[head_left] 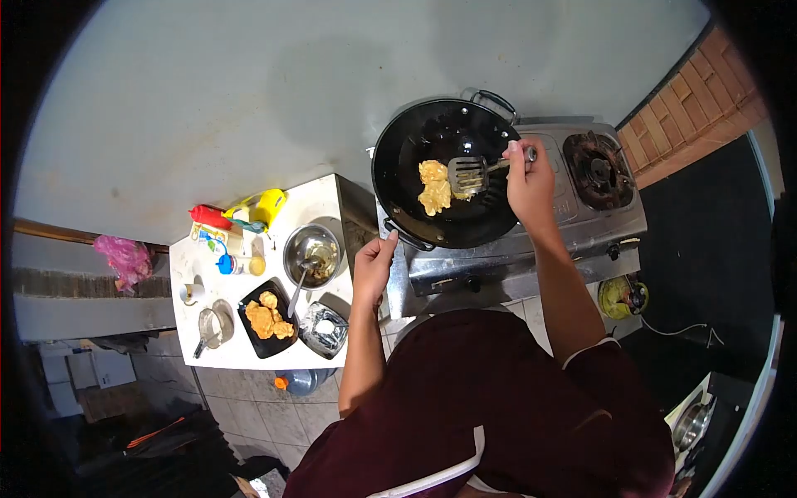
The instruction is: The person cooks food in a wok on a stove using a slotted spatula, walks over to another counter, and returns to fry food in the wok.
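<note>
A black wok (403,149) sits on the left burner of the stove, with golden battered pieces (434,189) frying in its middle. My right hand (531,184) is closed around the handle of a slotted metal spatula (469,176), whose blade rests in the wok against the right side of the pieces. At the wok's near left edge, my left hand (374,267) has its fingers curled and its thumb at the black loop handle (408,236). Its other fingertips are partly hidden.
A white table (237,353) on the left bears a black plate (267,353) of fried pieces, a steel bowl (300,241) with a spoon, a floury tray (324,329), a strainer (215,326) and a red bottle (211,217). A bare burner (599,168) is on the right.
</note>
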`<state>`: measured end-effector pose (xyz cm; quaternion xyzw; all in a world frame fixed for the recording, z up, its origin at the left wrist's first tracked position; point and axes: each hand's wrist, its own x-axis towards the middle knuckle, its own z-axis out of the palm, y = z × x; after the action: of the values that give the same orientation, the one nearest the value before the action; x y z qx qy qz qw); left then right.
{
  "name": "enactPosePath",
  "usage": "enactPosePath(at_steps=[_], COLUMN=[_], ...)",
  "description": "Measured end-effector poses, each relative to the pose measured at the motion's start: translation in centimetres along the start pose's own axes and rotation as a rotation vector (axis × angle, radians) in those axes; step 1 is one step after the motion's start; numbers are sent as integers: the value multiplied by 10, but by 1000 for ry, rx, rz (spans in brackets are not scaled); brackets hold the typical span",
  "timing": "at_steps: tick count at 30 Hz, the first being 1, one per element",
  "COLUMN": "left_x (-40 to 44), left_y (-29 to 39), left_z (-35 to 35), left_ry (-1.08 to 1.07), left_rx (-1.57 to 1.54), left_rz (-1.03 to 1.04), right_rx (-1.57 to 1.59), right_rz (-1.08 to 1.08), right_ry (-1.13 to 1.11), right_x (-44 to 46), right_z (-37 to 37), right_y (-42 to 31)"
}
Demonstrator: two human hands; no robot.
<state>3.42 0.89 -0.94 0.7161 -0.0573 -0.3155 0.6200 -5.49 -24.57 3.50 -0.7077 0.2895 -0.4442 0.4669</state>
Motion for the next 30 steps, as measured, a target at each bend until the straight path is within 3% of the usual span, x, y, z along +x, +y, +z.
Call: enactPosePath(at_steps=[7, 12, 18, 22, 24, 30], left_x=[3, 4, 3, 0, 1, -5], left_y=[-5, -7, -6, -3, -8, -11], left_z=[2, 3, 5, 8, 11, 19], left_ry=[51, 50, 134, 131, 134, 207], left_rx=[-87, -95, -129, -95, -103, -165], left_rz=[31, 29, 87, 69, 65, 63], right_rx=[86, 56, 176, 140, 75, 52], right_rz=[110, -7, 53, 63, -74, -50], right_ry=[-123, -50, -53, -98, -130, -234], right_x=[-9, -7, -4, 0, 5, 15], right_z=[1, 3, 1, -4, -5, -4], right_y=[4, 12, 13, 13, 18, 12])
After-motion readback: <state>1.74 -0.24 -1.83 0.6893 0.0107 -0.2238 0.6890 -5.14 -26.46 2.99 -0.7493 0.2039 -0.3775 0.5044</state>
